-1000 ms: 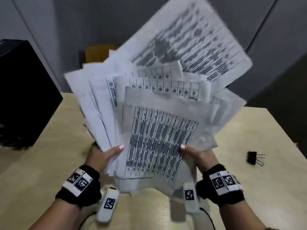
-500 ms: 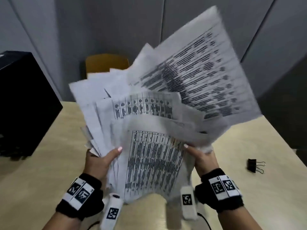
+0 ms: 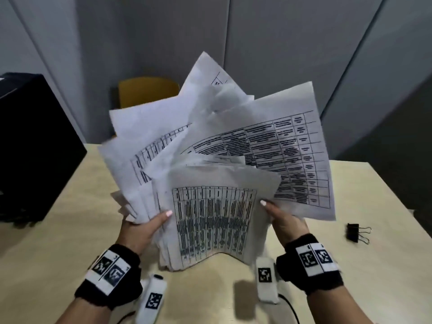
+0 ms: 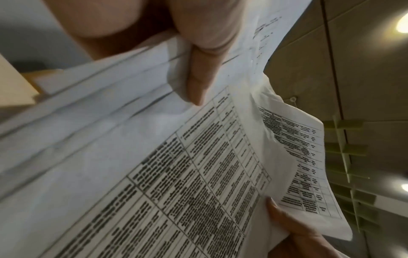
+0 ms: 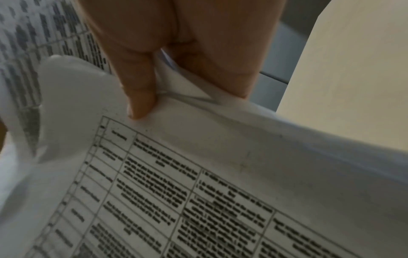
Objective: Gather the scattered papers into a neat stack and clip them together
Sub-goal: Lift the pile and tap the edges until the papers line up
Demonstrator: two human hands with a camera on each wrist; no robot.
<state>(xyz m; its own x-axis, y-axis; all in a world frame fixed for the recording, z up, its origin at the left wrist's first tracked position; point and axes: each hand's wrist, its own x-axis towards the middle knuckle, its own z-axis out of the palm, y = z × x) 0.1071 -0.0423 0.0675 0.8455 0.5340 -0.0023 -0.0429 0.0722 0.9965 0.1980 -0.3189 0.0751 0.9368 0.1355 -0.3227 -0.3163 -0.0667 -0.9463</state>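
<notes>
Gripping papers (image 3: 214, 220), printed tables, text unreadable

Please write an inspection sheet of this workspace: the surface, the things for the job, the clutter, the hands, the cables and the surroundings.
Surface: light wooden table, bare where visible.
Job's things: papers held upright, fanned unevenly, lower edges near the table, contact unclear; black binder clip lying on the table to the right, unused.
Clutter: black box on the table's left edge.
Hands: left hand grips the bundle's left side; right hand grips its right side.
Cables: dark cable near the right wrist.
Surroundings: yellow chair behind the table; grey wall panels.
</notes>
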